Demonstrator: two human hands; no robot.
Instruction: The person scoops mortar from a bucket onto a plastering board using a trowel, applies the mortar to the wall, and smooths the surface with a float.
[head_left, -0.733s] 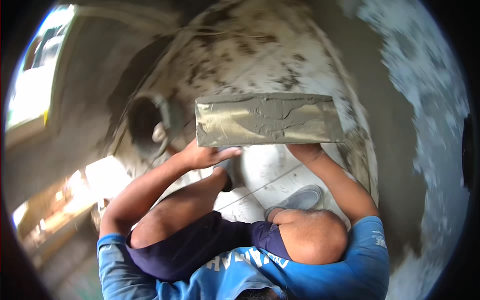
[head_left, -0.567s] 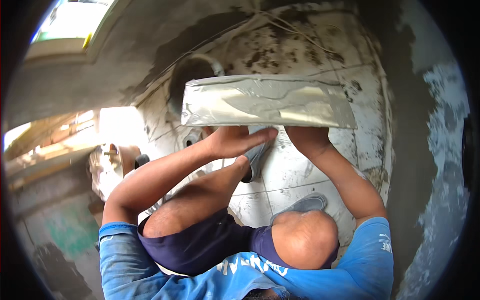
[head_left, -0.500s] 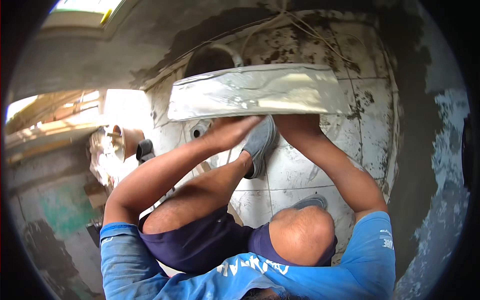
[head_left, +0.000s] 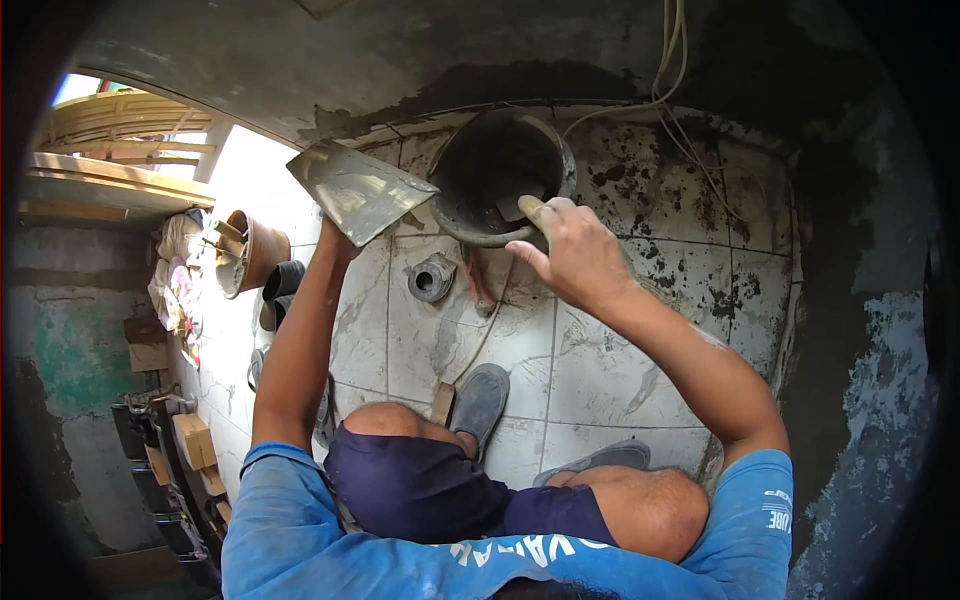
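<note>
My left hand point(head_left: 338, 243) is closed beneath a flat metal plasterer's hawk point(head_left: 362, 188), gripping it from below; the grip itself is hidden. The hawk tilts beside the left rim of a round, dark, mortar-stained bucket point(head_left: 440, 200). Over the bucket's near right rim, my right hand point(head_left: 583, 250) is closed around the tan handle of a trowel point(head_left: 534, 208), with the thumb stretched out along the rim. The trowel's blade reaches into the bucket and is hard to make out in the dark interior.
Near the bucket lie a grey pipe fitting point(head_left: 431, 278) and a red-handled tool point(head_left: 478, 285). An orange-brown bucket point(head_left: 262, 262) with tools stands at left. Pale cable point(head_left: 690, 150) hangs by the far wall. Splattered mortar point(head_left: 655, 175) marks the tiled floor.
My hands have moved apart: the left carries the hawk leftward, while the right has come to the bucket with the trowel. The bucket, partly hidden behind the hawk before, now shows fully.
</note>
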